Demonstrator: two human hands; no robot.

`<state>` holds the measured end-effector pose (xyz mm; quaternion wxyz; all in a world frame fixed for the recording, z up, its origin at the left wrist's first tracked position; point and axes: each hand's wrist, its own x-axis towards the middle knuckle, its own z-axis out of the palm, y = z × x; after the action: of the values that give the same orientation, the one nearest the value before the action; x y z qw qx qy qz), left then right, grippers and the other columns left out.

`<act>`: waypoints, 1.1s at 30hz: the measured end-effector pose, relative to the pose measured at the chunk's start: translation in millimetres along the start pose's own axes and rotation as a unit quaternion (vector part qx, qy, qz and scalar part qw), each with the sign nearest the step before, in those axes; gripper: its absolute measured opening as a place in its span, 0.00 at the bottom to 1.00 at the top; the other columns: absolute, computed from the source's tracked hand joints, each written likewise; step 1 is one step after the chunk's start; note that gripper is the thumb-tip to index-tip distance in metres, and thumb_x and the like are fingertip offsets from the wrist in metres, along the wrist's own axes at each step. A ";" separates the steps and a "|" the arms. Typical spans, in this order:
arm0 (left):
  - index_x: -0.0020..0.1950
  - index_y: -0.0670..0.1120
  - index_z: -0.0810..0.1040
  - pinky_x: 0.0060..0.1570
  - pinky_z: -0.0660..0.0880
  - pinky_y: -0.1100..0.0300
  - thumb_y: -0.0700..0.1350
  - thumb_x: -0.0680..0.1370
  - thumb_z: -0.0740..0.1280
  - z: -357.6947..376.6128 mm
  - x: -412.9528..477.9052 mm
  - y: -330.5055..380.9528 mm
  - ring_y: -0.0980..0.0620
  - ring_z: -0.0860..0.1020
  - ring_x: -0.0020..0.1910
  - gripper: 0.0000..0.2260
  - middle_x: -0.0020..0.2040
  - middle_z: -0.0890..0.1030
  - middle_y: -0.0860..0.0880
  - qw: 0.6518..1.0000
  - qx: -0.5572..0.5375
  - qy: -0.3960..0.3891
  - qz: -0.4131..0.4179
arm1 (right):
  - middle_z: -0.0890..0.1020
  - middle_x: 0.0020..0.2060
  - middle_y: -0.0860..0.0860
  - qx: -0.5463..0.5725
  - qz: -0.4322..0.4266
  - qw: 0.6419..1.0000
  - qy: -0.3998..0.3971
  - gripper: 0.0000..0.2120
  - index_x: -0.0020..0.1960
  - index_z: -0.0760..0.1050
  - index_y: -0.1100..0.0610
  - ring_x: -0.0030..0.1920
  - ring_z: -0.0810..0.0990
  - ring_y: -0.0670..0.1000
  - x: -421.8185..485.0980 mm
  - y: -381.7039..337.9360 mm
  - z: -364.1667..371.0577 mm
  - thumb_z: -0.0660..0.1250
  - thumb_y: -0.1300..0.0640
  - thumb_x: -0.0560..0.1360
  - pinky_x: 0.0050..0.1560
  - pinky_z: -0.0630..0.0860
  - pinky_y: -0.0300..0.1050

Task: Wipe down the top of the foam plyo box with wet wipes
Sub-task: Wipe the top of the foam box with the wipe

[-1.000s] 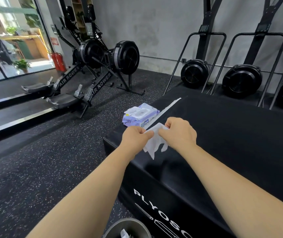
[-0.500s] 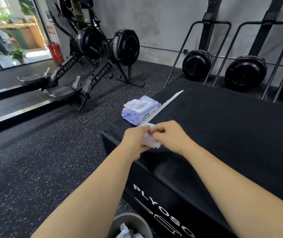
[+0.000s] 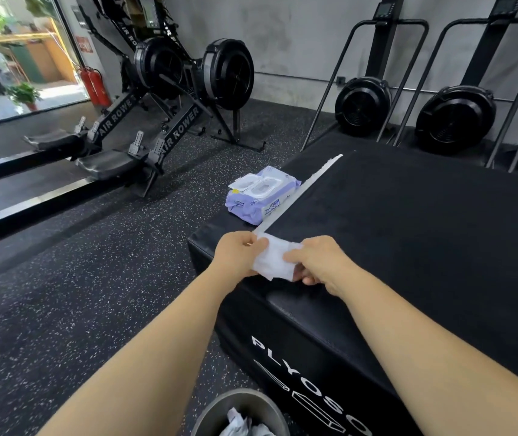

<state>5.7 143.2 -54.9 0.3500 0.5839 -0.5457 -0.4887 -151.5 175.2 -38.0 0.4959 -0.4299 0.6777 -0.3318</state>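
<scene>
A black foam plyo box (image 3: 408, 234) fills the right half of the view, with a white strip running along its left edge. Over its near left corner I hold a white wet wipe (image 3: 275, 261) stretched between both hands. My left hand (image 3: 239, 254) pinches its left edge and my right hand (image 3: 320, 262) pinches its right side. A purple pack of wet wipes (image 3: 261, 193) lies on the box's left edge behind my hands, its lid flipped up.
A grey bin (image 3: 242, 413) holding used wipes stands on the speckled rubber floor by the box's front. Two air rowers (image 3: 169, 121) stand at the left back. Fan machines with black frames (image 3: 408, 105) line the wall behind the box.
The wipe was bunched between my hands half a second ago. It is now spread into a flat sheet, and my hands have drawn apart.
</scene>
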 end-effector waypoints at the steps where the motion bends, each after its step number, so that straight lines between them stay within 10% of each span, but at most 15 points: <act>1: 0.44 0.37 0.79 0.38 0.75 0.57 0.43 0.78 0.68 -0.6 3.2 -6.2 0.51 0.74 0.34 0.08 0.37 0.76 0.46 0.995 0.087 0.024 0.041 | 0.79 0.27 0.54 -0.037 -0.002 0.999 0.005 0.09 0.38 0.71 0.58 0.27 0.78 0.52 1.4 4.3 3.9 0.69 0.64 0.73 0.24 0.67 0.37; 9: 0.48 0.48 0.81 0.46 0.75 0.57 0.47 0.75 0.71 1.9 9.5 -26.4 0.51 0.77 0.43 0.04 0.40 0.78 0.52 0.944 0.296 0.039 0.138 | 0.79 0.36 0.46 -0.374 0.018 0.921 0.108 0.07 0.39 0.71 0.52 0.36 0.76 0.51 2.5 9.6 20.5 0.69 0.53 0.68 0.31 0.64 0.39; 13: 0.48 0.47 0.81 0.47 0.74 0.58 0.48 0.74 0.73 -3.0 14.4 -24.3 0.52 0.77 0.42 0.07 0.40 0.77 0.54 0.951 0.273 0.046 0.139 | 0.74 0.52 0.48 -0.459 -0.149 0.863 0.148 0.18 0.57 0.70 0.50 0.55 0.73 0.54 -4.6 12.0 19.5 0.70 0.48 0.71 0.45 0.68 0.45; 17: 0.52 0.44 0.82 0.54 0.74 0.57 0.41 0.79 0.64 -14.5 19.4 -28.5 0.50 0.80 0.49 0.07 0.45 0.83 0.50 0.974 0.163 0.105 0.121 | 0.53 0.79 0.54 -0.517 -0.307 0.798 -0.049 0.32 0.78 0.58 0.48 0.79 0.46 0.56 -13.0 22.5 31.6 0.61 0.39 0.78 0.76 0.46 0.47; 21: 0.65 0.41 0.75 0.66 0.70 0.53 0.34 0.80 0.57 -29.2 22.2 -46.9 0.49 0.77 0.61 0.15 0.59 0.80 0.46 0.993 0.083 0.054 0.062 | 0.32 0.78 0.55 -0.540 -0.235 0.799 -0.119 0.36 0.81 0.38 0.50 0.77 0.29 0.53 -11.8 41.3 48.4 0.48 0.36 0.82 0.75 0.31 0.47; 25: 0.54 0.52 0.78 0.65 0.69 0.55 0.29 0.78 0.54 -35.6 14.9 -67.3 0.53 0.75 0.54 0.21 0.49 0.78 0.54 0.985 0.115 -0.032 0.122 | 0.33 0.79 0.56 -0.568 -0.244 0.779 -0.099 0.35 0.81 0.36 0.55 0.78 0.30 0.54 0.7 35.8 64.5 0.47 0.40 0.83 0.76 0.32 0.48; 33: 0.65 0.45 0.76 0.61 0.66 0.66 0.27 0.75 0.54 -40.7 22.4 -71.1 0.60 0.73 0.57 0.24 0.50 0.75 0.65 0.976 0.164 -0.102 0.100 | 0.36 0.79 0.53 -0.567 -0.262 0.774 -0.103 0.32 0.81 0.38 0.57 0.78 0.33 0.50 5.2 29.3 67.4 0.47 0.44 0.84 0.78 0.35 0.47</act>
<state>63.8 127.5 -114.8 0.2393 0.5228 -0.7069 -0.4120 -95.1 180.9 -85.1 0.1231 -0.8257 0.5489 0.0413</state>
